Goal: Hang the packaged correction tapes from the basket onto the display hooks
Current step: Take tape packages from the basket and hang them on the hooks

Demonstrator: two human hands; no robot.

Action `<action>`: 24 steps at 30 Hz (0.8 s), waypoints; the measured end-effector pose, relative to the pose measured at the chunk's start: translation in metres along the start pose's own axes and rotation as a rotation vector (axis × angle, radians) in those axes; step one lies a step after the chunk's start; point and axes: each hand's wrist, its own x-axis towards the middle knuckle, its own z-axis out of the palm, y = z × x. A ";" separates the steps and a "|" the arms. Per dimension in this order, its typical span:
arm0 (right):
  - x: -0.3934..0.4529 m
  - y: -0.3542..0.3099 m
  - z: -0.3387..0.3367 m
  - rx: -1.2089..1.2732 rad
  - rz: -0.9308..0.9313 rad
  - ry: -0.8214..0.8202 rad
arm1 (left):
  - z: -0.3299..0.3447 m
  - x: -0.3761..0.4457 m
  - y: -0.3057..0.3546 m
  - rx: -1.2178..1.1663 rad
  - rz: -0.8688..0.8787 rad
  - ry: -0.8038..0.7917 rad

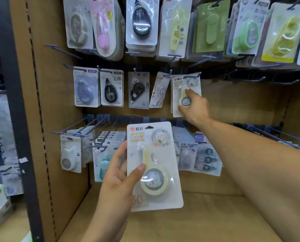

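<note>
We see our left hand (118, 179) gripping a packaged correction tape (154, 166) in front of the lower part of a brown display board (49, 119), the thumb pressed on the clear bubble over the pale yellow tape and the fingers curled behind the card's left edge, the pack upright and tilted slightly. Our right hand (194, 105) reaches out to the middle row, where a matching yellow pack (185, 95) hangs from a hook (192, 76); the fingers pinch the round end of that pack, index finger above and thumb below. To its left on the same row hang four more packs: a white one turned at an angle (158, 90), a bear-print one (138, 90), a black one (111, 88) and a bluish one (86, 87). The top row carries thicker stacks, among them a pink pack (103, 25), a black pack (142, 20) and a green pack (210, 27). On the bottom row, long hooks (100, 130) hold a white pack (70, 154), a stack with a teal tape (104, 165) and, right of the held card, a pack of small blue tapes (206, 158). Several hooks at the right of the middle row (261, 79) are bare. The basket is out of our view.
</note>
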 end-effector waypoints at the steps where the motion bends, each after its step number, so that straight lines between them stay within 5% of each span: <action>1: 0.003 0.002 0.003 0.003 0.009 -0.004 | -0.001 0.002 0.000 0.002 -0.002 -0.004; 11: -0.057 -0.019 -0.041 0.209 -0.037 0.111 | 0.008 -0.009 -0.004 0.027 0.051 -0.003; 20: -0.237 -0.046 -0.096 0.817 0.067 -0.301 | 0.034 -0.038 -0.008 0.048 0.098 0.005; 24: -0.244 -0.034 -0.091 0.775 0.057 -0.260 | 0.059 -0.025 -0.002 0.114 0.134 -0.025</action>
